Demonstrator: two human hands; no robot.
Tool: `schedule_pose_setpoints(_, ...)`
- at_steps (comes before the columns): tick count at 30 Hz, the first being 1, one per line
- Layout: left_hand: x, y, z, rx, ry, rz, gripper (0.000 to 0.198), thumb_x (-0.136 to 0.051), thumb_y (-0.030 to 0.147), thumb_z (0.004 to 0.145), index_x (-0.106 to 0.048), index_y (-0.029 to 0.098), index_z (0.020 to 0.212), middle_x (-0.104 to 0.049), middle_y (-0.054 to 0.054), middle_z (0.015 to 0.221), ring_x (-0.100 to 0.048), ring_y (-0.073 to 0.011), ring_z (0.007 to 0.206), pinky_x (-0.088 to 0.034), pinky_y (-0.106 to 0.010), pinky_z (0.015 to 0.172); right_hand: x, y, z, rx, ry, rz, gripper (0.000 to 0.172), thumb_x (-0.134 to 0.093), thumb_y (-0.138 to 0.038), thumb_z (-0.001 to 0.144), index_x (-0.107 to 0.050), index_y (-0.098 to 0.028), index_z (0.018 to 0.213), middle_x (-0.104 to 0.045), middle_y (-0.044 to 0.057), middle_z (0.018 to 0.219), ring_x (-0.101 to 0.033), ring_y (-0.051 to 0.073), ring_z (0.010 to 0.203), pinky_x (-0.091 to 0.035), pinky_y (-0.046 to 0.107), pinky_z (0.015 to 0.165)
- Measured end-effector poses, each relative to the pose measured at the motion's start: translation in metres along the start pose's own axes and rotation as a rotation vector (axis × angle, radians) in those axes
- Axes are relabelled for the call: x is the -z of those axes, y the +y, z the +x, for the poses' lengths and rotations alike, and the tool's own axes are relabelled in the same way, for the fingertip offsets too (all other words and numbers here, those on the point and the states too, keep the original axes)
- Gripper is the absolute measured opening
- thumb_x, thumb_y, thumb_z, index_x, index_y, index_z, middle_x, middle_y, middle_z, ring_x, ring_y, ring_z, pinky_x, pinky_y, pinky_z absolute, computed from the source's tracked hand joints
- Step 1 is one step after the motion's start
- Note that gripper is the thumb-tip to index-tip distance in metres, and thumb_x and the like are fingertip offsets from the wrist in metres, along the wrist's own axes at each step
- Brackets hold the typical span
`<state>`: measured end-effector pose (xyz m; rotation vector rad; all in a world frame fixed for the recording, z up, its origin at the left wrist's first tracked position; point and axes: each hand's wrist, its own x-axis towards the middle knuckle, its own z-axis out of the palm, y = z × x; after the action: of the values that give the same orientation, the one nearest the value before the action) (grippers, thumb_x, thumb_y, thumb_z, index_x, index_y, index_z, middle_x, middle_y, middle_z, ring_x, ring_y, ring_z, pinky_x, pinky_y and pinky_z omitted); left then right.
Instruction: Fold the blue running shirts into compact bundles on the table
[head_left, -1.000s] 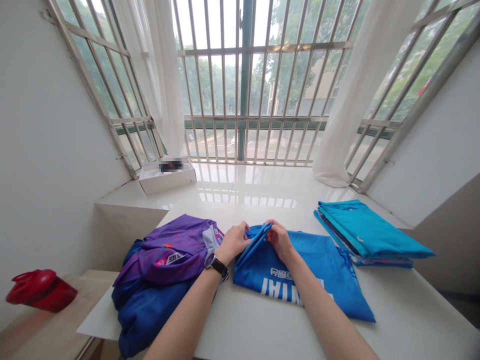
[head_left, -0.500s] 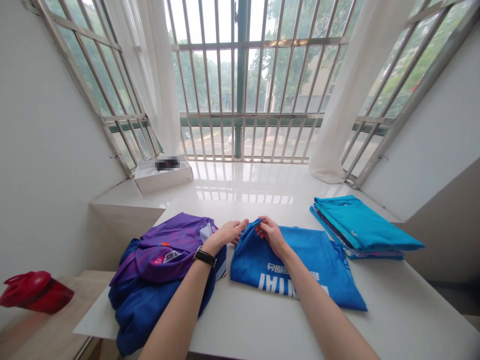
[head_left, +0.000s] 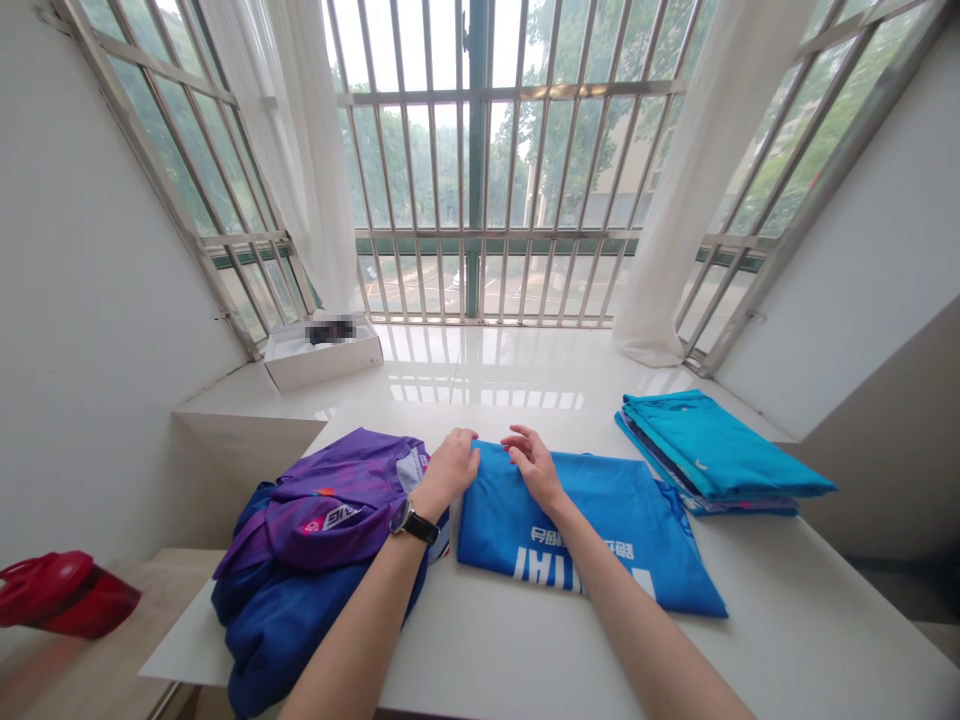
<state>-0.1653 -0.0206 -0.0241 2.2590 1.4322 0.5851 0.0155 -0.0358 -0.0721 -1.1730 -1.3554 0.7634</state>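
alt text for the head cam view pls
A left hand and right hand rest at the top edge of a flat blue jersey on a white counter. A black wristwatch is on the left wrist, beside a heap of purple and navy clothes; folded teal shirts are stacked to the right, before a barred window.

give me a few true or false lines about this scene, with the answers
1. A black-strapped watch is on the left wrist. True.
2. The left hand lies on the purple jersey. False: it is at the edge of the blue jersey, beside the purple one.
3. The blue jersey's lettering is yellow. False: it is white.
4. A teal shirt tops the folded stack on the right. True.
5. The red container stands on the white table. False: it is on the wooden surface to the left.
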Motion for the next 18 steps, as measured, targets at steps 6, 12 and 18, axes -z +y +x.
schedule_pose_setpoints(6, -0.034, 0.014, -0.015, -0.216, -0.249, 0.304, 0.057, -0.039, 0.034, 0.097, -0.037, 0.012, 0.149, -0.03, -0.019, 0.158, -0.02, -0.0363, 0.148, -0.02, -0.055, 0.119, 0.023, -0.022, -0.009, 0.147, 0.04, -0.316, 0.027, -0.048, -0.029, 0.087, -0.062, -0.022, 0.11, -0.069, 0.01, 0.107, -0.061, 0.025, 0.107, -0.047, 0.046, 0.099)
schedule_pose_setpoints(12, -0.025, 0.009, -0.008, -0.204, -0.357, 0.298, 0.068, -0.045, 0.032, 0.09, -0.028, 0.019, 0.155, -0.017, -0.012, 0.164, -0.008, -0.0344, 0.151, -0.011, -0.056, 0.12, 0.084, -0.04, -0.059, 0.142, -0.021, -0.622, 0.019, -0.055, -0.031, 0.087, -0.069, -0.023, 0.097, -0.069, 0.011, 0.107, -0.06, 0.03, 0.107, -0.047, 0.05, 0.097)
schedule_pose_setpoints(18, -0.004, 0.037, -0.018, -0.384, -0.255, 0.095, 0.049, -0.059, 0.036, 0.083, -0.06, 0.022, 0.13, -0.062, -0.01, 0.129, -0.057, -0.0301, 0.117, -0.043, -0.042, 0.101, 0.155, -0.027, -0.11, 0.05, -0.1, -0.981, 0.026, -0.054, -0.037, 0.089, -0.067, -0.021, 0.104, -0.065, 0.013, 0.122, -0.056, 0.03, 0.121, -0.045, 0.048, 0.104)
